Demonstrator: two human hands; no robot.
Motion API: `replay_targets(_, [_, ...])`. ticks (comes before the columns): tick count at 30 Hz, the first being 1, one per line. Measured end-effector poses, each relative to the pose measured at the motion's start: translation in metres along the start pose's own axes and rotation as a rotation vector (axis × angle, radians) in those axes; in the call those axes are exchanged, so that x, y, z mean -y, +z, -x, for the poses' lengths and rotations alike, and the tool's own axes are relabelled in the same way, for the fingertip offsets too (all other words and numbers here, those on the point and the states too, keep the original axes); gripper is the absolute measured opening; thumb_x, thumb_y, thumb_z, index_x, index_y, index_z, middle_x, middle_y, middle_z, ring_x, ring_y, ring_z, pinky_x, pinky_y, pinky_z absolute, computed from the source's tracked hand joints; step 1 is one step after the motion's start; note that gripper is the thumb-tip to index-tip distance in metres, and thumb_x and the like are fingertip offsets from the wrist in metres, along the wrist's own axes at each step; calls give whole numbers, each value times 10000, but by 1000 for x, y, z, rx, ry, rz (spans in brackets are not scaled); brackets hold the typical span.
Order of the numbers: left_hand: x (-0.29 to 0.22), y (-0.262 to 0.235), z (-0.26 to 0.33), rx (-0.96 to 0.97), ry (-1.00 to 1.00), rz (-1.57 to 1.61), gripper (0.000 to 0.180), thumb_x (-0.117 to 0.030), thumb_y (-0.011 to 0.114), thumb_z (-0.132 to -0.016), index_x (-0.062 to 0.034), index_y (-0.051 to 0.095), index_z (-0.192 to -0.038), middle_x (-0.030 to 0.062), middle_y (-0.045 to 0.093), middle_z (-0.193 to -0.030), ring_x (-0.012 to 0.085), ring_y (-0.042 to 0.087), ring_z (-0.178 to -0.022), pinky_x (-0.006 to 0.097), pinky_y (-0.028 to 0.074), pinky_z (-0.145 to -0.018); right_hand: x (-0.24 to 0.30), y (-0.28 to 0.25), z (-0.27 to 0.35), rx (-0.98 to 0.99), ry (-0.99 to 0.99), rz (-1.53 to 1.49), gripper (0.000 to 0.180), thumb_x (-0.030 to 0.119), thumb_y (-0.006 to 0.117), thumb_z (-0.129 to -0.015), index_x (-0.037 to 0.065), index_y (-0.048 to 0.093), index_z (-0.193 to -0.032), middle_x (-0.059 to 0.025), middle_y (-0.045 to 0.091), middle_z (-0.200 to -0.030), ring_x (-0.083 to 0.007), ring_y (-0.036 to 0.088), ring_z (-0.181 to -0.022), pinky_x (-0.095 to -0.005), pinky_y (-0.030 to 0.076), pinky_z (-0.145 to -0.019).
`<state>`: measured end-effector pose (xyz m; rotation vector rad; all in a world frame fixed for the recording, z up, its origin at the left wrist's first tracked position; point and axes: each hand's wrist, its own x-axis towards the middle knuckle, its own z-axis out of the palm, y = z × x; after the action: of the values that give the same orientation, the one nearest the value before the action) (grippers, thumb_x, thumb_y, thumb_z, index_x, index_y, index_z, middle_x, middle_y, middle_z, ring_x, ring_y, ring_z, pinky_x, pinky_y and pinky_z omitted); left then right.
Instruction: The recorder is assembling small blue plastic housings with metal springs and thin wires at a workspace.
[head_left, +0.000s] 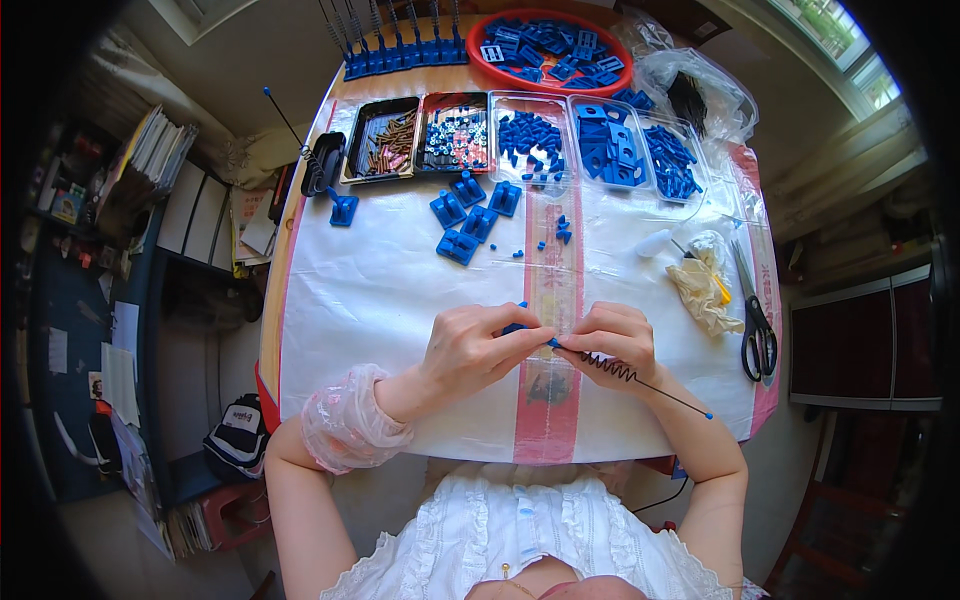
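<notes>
At the near middle of the table my two hands meet, fingers pinched together. My left hand (470,348) grips a blue plastic piece (514,327), mostly covered by the fingers. Held in my right hand (612,345) is a black coiled spring wire (610,368), whose straight end runs out to the lower right and carries a small blue tip (709,415). Between the fingertips a small blue bit (553,343) shows at the other end of the wire. Whether it is joined to the left hand's piece I cannot tell.
Beyond my hands lie several blue base pieces (478,222) and loose blue bits. Trays of brass screws (392,142), nuts (453,135) and blue parts (530,135) line the back, before a red basin (625,75). Scissors (757,340) and crumpled cloth (703,300) lie right.
</notes>
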<state>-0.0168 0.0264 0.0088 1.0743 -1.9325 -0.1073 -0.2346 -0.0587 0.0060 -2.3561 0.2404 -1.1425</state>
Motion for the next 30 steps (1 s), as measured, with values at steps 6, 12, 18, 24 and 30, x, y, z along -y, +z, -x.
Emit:
replay_targets(6, [0,-1,0,4,1,-7,179,-106,769,-797,-148,754,-970,-7,701,-840,150,652,-593,287,494,-503,4,4,2,-38,83,-35,212,-23,856,-678,64,725,-821,-59,666,-711,-183,622,-593,-290,460,-506])
replay_targets(12, [1,1,0,-24,-31,-13,234,-88,806,-748,-124,755,-973,14,724,-851,165,675,-621,288,500,-516,11,8,5,-76,285,-150,160,-27,828,-731,32,718,-831,-78,670,-738,-177,640,-618,-278,477,-533])
replay_targets(18, [-3,-1,-4,25,-59,-6,251,-77,814,-736,-107,757,-979,28,727,-835,181,681,-627,286,498,-521,12,8,8,-70,495,-252,138,-4,828,-756,18,727,-847,-65,677,-753,-116,620,-640,-253,472,-555])
replay_targets(24, [0,4,1,81,-218,244,219,-29,783,-774,-64,760,-989,64,717,-828,177,680,-643,286,493,-524,10,8,9,-47,642,-429,114,5,810,-793,5,743,-885,-28,674,-760,-75,590,-685,-236,446,-584])
replay_targets(30, [6,3,1,304,-662,764,201,-27,734,-870,-9,731,-1071,60,711,-928,103,663,-762,263,554,-620,9,10,13,-97,763,-562,74,-15,782,-827,-3,748,-891,-24,686,-782,-79,613,-730,-227,458,-610])
